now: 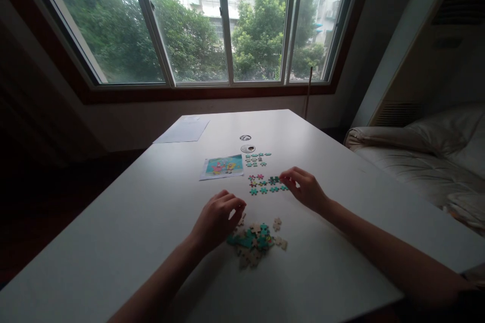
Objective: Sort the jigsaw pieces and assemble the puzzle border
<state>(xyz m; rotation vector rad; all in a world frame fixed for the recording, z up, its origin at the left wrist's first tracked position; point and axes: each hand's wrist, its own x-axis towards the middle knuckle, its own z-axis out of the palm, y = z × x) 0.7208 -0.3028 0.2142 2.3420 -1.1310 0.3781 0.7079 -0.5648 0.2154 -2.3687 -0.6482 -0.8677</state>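
Observation:
My left hand (220, 219) rests on the white table (151, 222) with its fingers curled in a pinch, right beside a loose heap of puzzle pieces (255, 242); whether it holds a piece I cannot tell. My right hand (305, 186) is farther out, fingers pinched at the right end of a row of teal and pink puzzle pieces (265, 184) laid out flat. A second small group of teal pieces (256, 159) lies beyond that row. A colourful cartoon reference picture (223, 166) lies to the left of the rows.
A sheet of paper (184, 129) lies at the table's far left. Two round cable grommets (247, 143) sit in the tabletop behind the pieces. A pale sofa (420, 151) stands to the right. A wide window (212, 20) spans the far wall.

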